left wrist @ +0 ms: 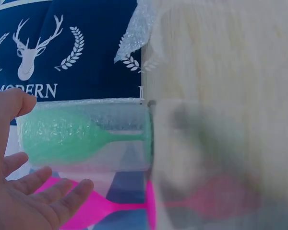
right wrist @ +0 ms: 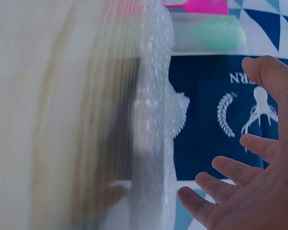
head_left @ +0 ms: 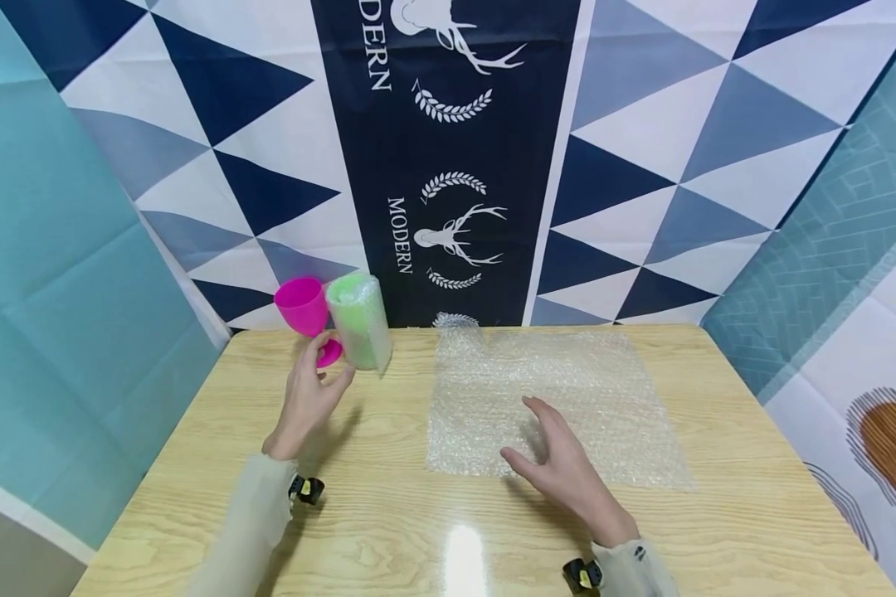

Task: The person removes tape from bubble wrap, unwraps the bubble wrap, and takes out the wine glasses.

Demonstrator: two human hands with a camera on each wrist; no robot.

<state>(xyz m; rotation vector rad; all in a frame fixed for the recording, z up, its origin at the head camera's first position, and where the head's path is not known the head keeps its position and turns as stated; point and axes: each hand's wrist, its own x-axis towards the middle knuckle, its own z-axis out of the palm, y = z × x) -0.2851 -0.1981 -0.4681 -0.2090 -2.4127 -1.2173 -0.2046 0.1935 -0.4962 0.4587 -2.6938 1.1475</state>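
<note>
A bright pink goblet (head_left: 301,305) stands upright at the back left of the table. Beside it is a green goblet (left wrist: 62,136) rolled in bubble wrap, also upright. My left hand (head_left: 310,402) reaches toward the two, thumb spread from the fingers. Its fingertips overlap the pink goblet's stem in the head view; whether they touch it I cannot tell. Over a flat sheet of bubble wrap (head_left: 567,373), my right hand (head_left: 563,460) hovers with fingers apart and nothing in it. That sheet shows edge-on in the right wrist view, one back corner curled up.
The light wooden table (head_left: 388,514) ends at a patterned cloth wall (head_left: 448,149) behind. A teal panel (head_left: 67,274) borders the left side, and another cloth (head_left: 851,332) hangs at the right. The goblets stand close to the back edge.
</note>
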